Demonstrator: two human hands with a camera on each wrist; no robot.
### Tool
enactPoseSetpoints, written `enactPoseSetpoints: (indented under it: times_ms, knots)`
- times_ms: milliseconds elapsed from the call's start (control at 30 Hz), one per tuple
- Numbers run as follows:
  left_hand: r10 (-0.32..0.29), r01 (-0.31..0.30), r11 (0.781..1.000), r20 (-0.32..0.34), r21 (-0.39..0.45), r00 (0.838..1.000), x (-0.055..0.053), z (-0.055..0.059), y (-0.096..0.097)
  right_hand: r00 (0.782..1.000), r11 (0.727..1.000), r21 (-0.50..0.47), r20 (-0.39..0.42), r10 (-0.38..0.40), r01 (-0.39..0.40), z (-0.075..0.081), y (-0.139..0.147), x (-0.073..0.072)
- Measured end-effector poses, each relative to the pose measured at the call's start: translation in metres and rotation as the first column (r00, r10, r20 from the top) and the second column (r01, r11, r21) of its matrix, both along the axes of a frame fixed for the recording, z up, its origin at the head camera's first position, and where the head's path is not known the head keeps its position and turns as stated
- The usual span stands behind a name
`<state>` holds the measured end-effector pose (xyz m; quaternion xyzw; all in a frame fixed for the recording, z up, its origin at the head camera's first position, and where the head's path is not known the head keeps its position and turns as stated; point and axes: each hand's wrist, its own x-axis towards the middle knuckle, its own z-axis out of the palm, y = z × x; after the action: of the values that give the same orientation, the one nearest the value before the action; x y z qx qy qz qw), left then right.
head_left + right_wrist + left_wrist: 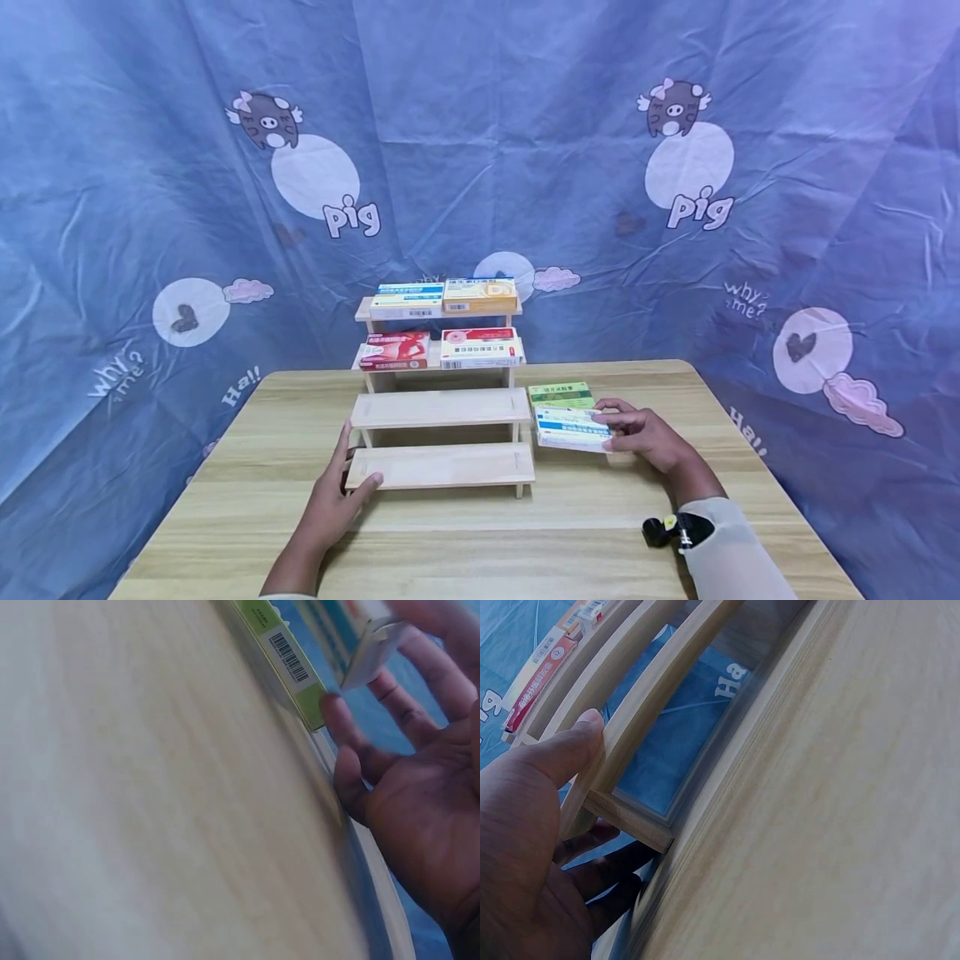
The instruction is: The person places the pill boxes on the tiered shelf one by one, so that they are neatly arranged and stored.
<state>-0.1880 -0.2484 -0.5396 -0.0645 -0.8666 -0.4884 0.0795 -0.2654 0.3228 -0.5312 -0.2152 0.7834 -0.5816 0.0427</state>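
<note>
Right hand grip on white-blue box, long axis left-right.

Two bare lower steps; boxes crowding the upper two.

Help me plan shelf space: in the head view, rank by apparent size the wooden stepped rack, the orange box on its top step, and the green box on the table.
1. wooden stepped rack, clearly largest.
2. orange box and green box: they look alike, and the green one is nearer and partly covered, so no ranking.
</note>
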Motion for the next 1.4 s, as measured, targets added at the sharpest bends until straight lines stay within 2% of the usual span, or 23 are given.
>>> enactPoseSetpoints:
  times_ms: [133,367,500,700,1167,1400]
  knots:
    - [0.005,-0.005,1.000,0.000,-0.001,1.000,-0.001,-0.001,0.000,1.000,0.999,-0.038,-0.006,0.023,-0.024,0.002,0.000,0.000]
    - [0.004,-0.004,1.000,-0.006,-0.002,1.000,-0.002,-0.002,0.000,0.997,0.996,-0.080,-0.074,0.038,-0.044,0.003,0.002,0.001]
    - [0.007,-0.007,1.000,0.000,-0.006,1.000,-0.001,-0.002,0.000,0.995,0.996,-0.089,-0.102,0.001,-0.010,0.008,0.004,0.002]
    - [0.004,-0.004,1.000,-0.001,-0.006,1.000,0.000,0.000,-0.001,0.995,0.993,-0.098,-0.080,-0.067,0.059,0.019,0.003,0.003]
    - [-0.008,0.008,1.000,0.009,0.003,1.000,0.002,0.002,-0.001,0.989,0.992,-0.098,-0.119,-0.090,0.078,0.033,0.001,0.007]
    - [-0.010,0.010,1.000,0.002,0.005,1.000,0.001,0.002,-0.001,0.984,0.993,-0.110,-0.167,-0.069,0.051,0.043,0.002,0.010]
